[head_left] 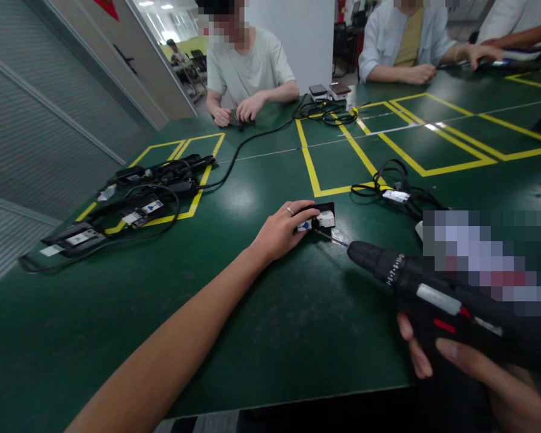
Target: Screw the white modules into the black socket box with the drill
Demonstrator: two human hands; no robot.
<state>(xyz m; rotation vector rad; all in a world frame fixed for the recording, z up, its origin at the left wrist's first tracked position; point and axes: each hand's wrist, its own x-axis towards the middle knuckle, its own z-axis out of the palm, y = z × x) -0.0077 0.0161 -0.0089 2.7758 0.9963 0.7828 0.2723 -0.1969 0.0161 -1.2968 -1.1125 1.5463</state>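
Note:
My right hand [478, 367] is wrapped around the grip of a black cordless drill [410, 273] with red accents and a numbered collar. From its chuck a long thin screwdriver bit [330, 238] points left, its tip at a small black device. My left hand [288, 228], a ring on one finger, holds that black device [329, 208] down on the green table. White and blue parts show on the device beside the fingers. A small clear or shiny piece [339, 237] lies right by it, under the bit.
Black power adapters with cables [148, 198] lie at the left on the green table [234, 337]. A coiled cable with a white label [397, 196] is right of centre. More cables and two small boxes [329, 91] sit farther back. Co-workers [252, 72] sit across the table.

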